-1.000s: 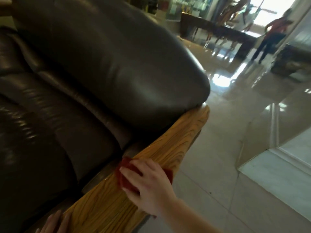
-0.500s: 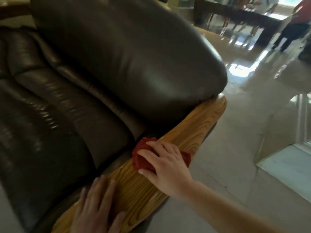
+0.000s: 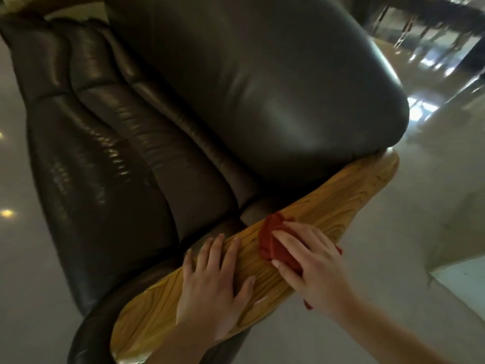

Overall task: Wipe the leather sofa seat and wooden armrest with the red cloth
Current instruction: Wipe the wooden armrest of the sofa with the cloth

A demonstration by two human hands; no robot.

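Crumpled red cloth [image 3: 273, 241] — glossy grained armrest [image 3: 341, 203]

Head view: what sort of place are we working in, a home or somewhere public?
Probably a lobby or large hall rather than a small living room: a wide glossy tiled floor runs past the leather sofa, and a long dark table stands in the background.

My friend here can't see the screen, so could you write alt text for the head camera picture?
A person's right hand presses a red cloth flat on a sofa's wooden armrest, while the left hand rests open on the wood beside it. A dark leather sofa fills the view above, on a glossy pale floor.
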